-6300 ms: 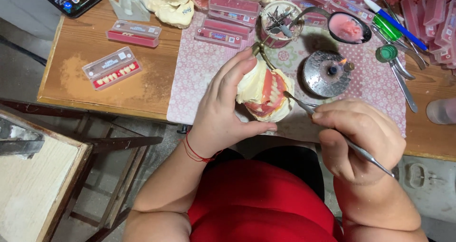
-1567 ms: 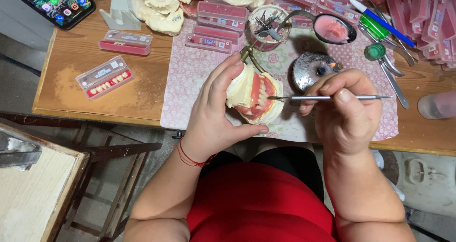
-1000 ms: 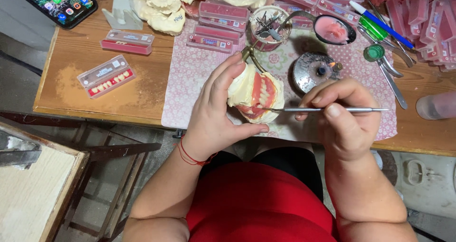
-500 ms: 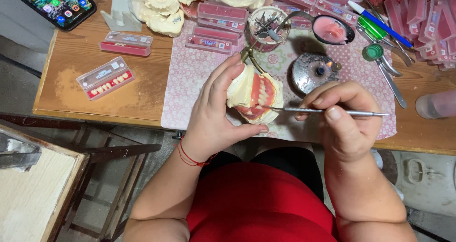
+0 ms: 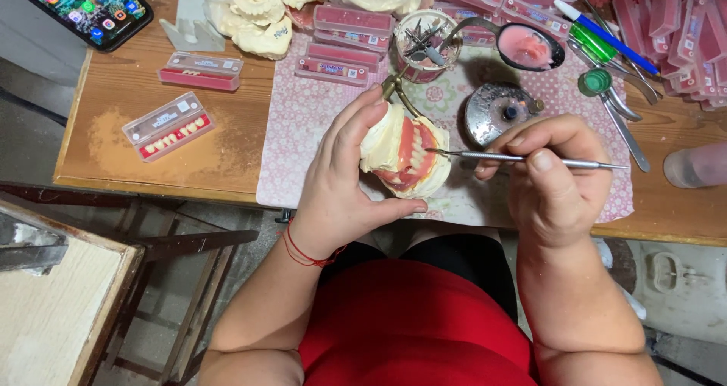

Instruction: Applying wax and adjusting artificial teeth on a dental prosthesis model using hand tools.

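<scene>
While the dental model sits cupped above the lap edge of the tabletop, the scene reads, near to far:

Left hand [image 5: 344, 182]: curled round the dental model [image 5: 404, 155], thumb beneath, fingers over its back; wrist bent inward, red thread bracelet [image 5: 303, 251] on it.
Right hand [image 5: 553, 178]: pinched shut on the metal carving tool [image 5: 522, 158], held level like a pen.
Change: since a second ago the tool tip has edged from the model's lower rim up to the tooth row; judged, the wax trimming goes on tooth by tooth.
Model's place: above the patterned cloth [image 5: 303, 129], near the front edge.
Tabletop [image 5: 227, 140] beyond: round metal burner [image 5: 500, 110], cup of instruments [image 5: 424, 45], tooth-set boxes [image 5: 168, 126], plaster casts [image 5: 261, 19], phone [image 5: 83, 4].
</scene>
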